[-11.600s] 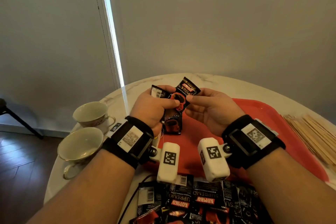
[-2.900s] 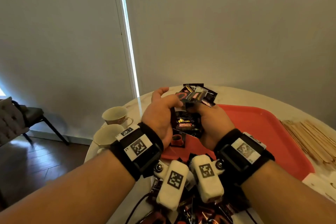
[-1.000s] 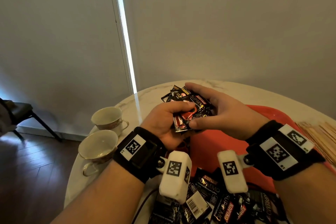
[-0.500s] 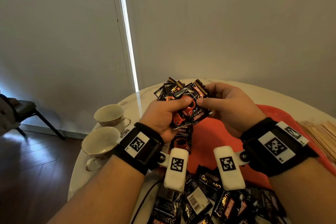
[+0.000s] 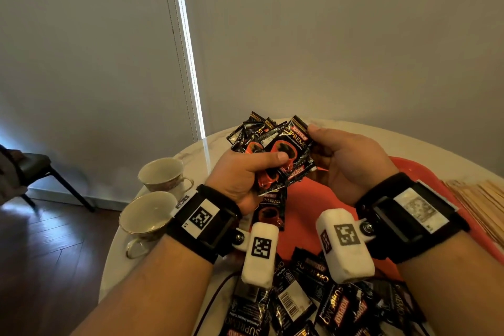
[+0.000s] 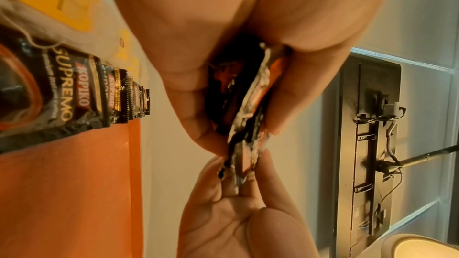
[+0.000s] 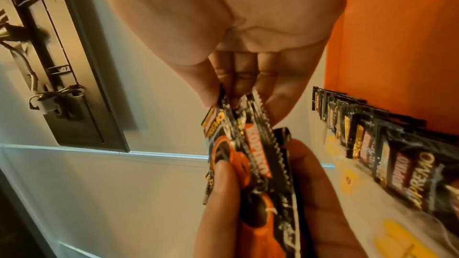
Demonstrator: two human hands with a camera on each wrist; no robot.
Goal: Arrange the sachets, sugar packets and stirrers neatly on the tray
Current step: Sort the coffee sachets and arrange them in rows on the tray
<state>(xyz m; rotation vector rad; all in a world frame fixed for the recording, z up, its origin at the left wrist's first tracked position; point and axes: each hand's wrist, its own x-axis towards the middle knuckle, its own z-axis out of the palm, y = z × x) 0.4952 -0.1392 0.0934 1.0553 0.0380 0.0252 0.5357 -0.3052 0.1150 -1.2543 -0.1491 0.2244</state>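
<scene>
Black foil sachets (image 5: 272,153), fanned in a bunch, were clamped under the left hand (image 5: 240,172) thumb, while the right hand (image 5: 346,163) pinched their upper edges, probably to square the bunch before laying it down. The red tray (image 5: 305,207) lay beneath, a row of sachets (image 7: 387,140) already overlapping along one edge. Loose sachets (image 5: 313,303) lay at six o'clock, stirrers (image 5: 482,207) at three, two cups (image 5: 152,207) at nine. The round marble table (image 5: 409,144) stood against a plain wall.
</scene>
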